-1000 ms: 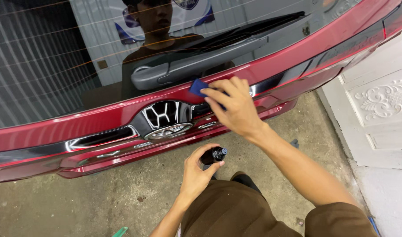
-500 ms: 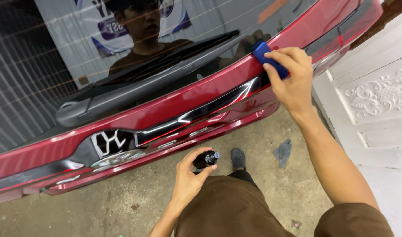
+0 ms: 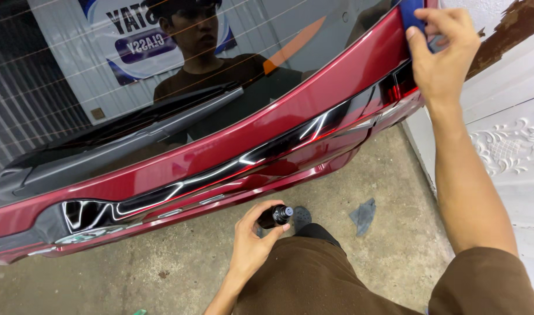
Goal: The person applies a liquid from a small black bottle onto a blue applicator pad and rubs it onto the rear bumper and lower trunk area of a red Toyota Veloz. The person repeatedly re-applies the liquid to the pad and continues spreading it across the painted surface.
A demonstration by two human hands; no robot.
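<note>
Concrete floor [image 3: 133, 274] below, red tailgate [image 3: 313, 111] across my view.
Blue pad [image 3: 411, 16] sat at the tailgate's far right end, pinched under my right hand [image 3: 442, 55]; my left hand [image 3: 252, 242], well below, gripped a small dark bottle [image 3: 277, 216].

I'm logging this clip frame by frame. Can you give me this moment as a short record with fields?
Setting: red car tailgate over a concrete floor
Right hand: presses a blue pad on the tailgate's upper right end
Left hand: holds a small dark bottle low, clear of the car
Floor: grey cloth
</note>
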